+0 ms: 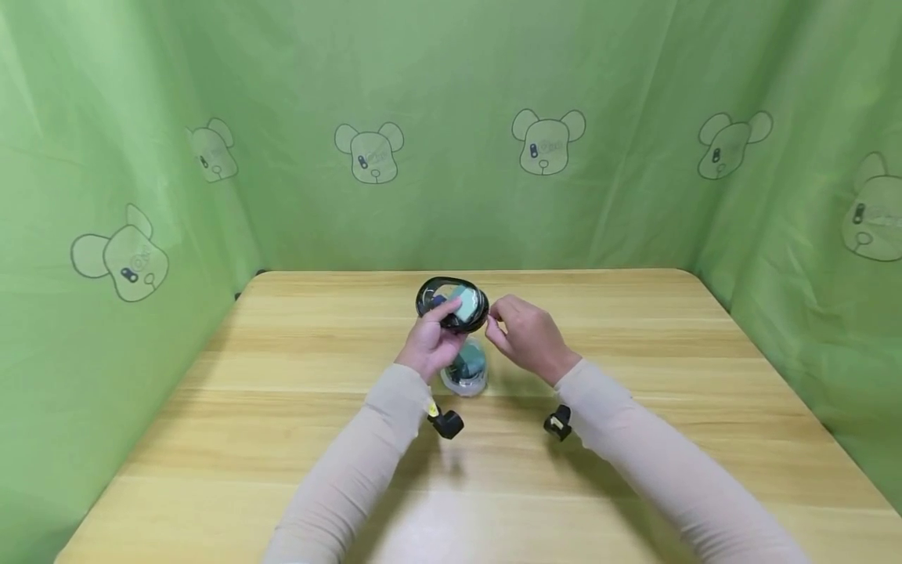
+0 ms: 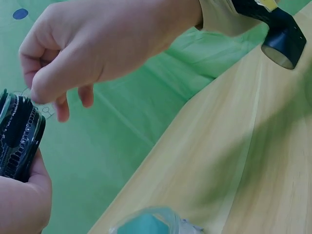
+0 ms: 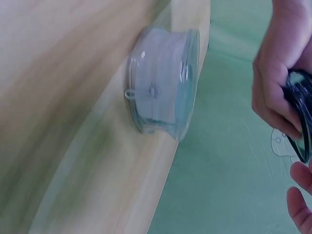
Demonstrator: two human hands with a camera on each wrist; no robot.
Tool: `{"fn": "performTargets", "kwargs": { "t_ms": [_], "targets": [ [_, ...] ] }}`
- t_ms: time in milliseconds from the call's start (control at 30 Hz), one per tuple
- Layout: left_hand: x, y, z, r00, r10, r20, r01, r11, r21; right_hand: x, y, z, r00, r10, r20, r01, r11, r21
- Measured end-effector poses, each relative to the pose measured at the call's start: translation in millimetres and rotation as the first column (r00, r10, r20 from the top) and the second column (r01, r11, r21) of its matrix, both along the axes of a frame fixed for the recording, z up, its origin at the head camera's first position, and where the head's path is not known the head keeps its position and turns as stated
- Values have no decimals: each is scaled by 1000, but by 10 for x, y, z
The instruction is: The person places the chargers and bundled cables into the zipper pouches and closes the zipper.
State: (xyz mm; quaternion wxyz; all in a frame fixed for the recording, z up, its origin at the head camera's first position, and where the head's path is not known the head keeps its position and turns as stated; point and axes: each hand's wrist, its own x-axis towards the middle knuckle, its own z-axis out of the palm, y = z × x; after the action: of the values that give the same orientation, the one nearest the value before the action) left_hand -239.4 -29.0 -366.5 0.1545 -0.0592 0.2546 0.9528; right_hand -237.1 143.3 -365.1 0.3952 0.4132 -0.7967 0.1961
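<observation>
My left hand [image 1: 432, 345] grips a small clear zip pouch [image 1: 428, 291] with black edging, thumb across its front. Inside lie a teal item [image 1: 466, 304] and something dark blue. My right hand [image 1: 530, 335] is at the pouch's right end, thumb and forefinger pinched together against the zipper end; the pull between them is mostly hidden. The black zipper band [image 2: 19, 126] faces up in the left wrist view. Below the hands, a second clear round pouch [image 3: 161, 83] with a whitish band stands on the table, a teal item within.
The wood-grain table [image 1: 296, 439] is enclosed by green curtains [image 1: 451, 211] printed with bear heads. Black wrist cameras hang under the left sleeve [image 1: 395, 407] and right sleeve [image 1: 606, 407], above the tabletop.
</observation>
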Motion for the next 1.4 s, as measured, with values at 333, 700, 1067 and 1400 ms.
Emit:
{"fn": "performTargets", "kwargs": {
  "t_ms": [333, 700, 1067, 1400],
  "targets": [
    [1, -22, -21, 1000, -19, 16, 20, 1000, -17, -3, 36, 20, 1000, -21, 23, 21, 1000, 2],
    [-8, -41, -22, 998, 17, 64, -19, 999, 36, 48, -13, 14, 1000, -2, -17, 2, 1000, -10],
    [-3, 42, -44, 995, 97, -17, -96, 994, 48, 106, -100, 4, 999, 26, 19, -26, 1000, 5],
    [-7, 115, 5, 992, 111, -63, -105, 991, 88, 126, -175, 14, 992, 30, 125, -36, 998, 46]
  ]
}}
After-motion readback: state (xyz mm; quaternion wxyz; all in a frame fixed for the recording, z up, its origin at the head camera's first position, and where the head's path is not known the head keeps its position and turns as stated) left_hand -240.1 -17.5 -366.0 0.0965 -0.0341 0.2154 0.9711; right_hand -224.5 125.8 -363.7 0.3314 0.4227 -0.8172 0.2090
